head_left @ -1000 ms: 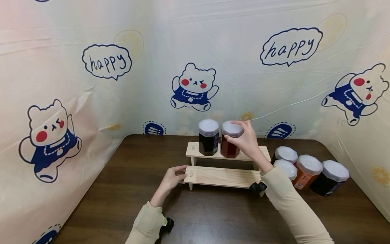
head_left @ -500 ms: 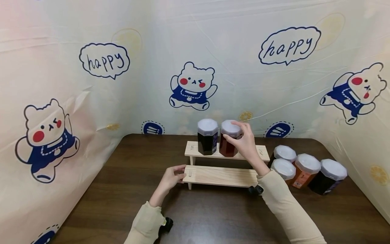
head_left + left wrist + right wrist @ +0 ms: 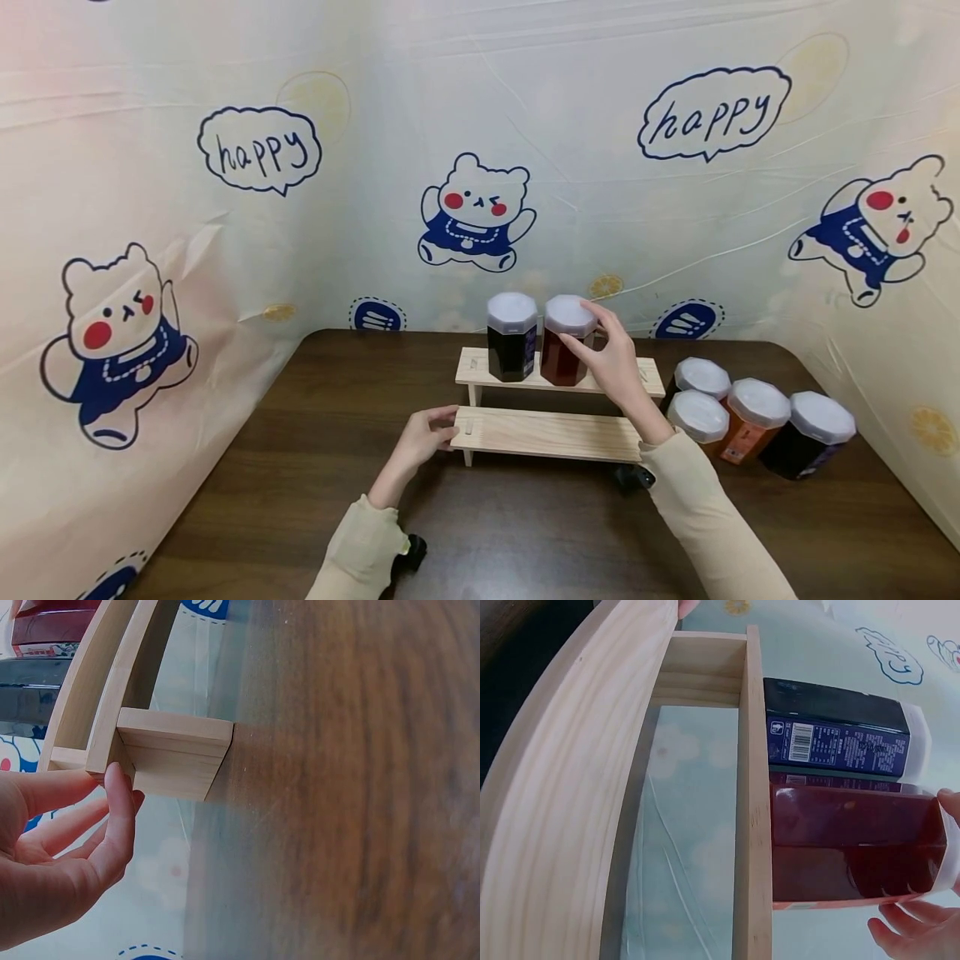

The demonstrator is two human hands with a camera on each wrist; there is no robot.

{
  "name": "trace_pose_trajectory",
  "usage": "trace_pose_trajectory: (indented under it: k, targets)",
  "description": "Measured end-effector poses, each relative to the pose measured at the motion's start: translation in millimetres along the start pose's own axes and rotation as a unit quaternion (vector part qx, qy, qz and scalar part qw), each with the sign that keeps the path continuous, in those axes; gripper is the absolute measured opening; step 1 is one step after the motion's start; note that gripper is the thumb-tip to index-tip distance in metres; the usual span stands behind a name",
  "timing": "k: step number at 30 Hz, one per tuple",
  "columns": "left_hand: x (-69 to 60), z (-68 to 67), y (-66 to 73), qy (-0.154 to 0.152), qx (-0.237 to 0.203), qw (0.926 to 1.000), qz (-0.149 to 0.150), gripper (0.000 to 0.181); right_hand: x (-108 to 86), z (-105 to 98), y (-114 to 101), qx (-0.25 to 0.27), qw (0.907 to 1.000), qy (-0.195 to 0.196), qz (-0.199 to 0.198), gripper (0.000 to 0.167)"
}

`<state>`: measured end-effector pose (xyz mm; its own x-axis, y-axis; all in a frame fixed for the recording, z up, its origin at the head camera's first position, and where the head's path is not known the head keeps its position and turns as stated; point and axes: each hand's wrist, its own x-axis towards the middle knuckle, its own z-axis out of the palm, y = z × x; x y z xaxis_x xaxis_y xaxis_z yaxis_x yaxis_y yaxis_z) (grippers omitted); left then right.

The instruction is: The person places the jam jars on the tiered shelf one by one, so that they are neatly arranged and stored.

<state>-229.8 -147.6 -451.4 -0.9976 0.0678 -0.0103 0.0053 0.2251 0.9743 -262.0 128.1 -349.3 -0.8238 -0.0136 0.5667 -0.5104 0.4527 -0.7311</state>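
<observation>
A two-tier wooden display rack (image 3: pixel 543 433) stands on the table. At its left end, my left hand (image 3: pixel 422 439) pinches the lower board between thumb and fingers; the left wrist view shows this hand (image 3: pixel 82 832) close up. On the upper board a dark jar (image 3: pixel 512 340) and a red jar (image 3: pixel 564 354) stand upright side by side, both with whitish lids. My right hand (image 3: pixel 611 354) is spread loosely around the right side of the red jar's lid. In the right wrist view, lower fingers (image 3: pixel 907 930) sit just beside the red jar (image 3: pixel 855 840).
To the right of the rack, several lidded jars stand close together on the brown table (image 3: pixel 337 492): an orange jar (image 3: pixel 750 425), a dark jar (image 3: pixel 806 442) and others partly hidden. A printed curtain (image 3: pixel 360 208) hangs behind and at the sides.
My right hand has loosened and shifted slightly right, its fingers sliding off the top of the red jar's lid. The jars stay put, and my left hand keeps its hold.
</observation>
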Motion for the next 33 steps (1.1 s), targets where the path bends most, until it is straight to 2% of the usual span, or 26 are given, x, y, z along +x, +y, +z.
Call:
trace_pose_trajectory:
  k: [12,20,28,33]
  targets:
    - [1.3,0.6,-1.3,-0.003,0.002,1.0000,0.009,0.035,-13.1,-17,4,0.019,0.9992,0.032,-0.012,0.047]
    - [1.8,0.7,0.0,0.004,0.002,1.0000,0.002,0.035,-26.3,-33,9,-0.041,0.9967,0.058,-0.039,0.042]
    - [1.1,0.8,-1.3,0.005,0.005,1.0000,0.006,0.034,-41.9,-51,14,-0.070,0.9962,0.040,-0.033,0.038]
    - [0.6,1.1,-1.3,0.005,0.007,0.9999,0.005,0.034,-51.9,-60,18,-0.099,0.9935,0.025,-0.051,0.038]
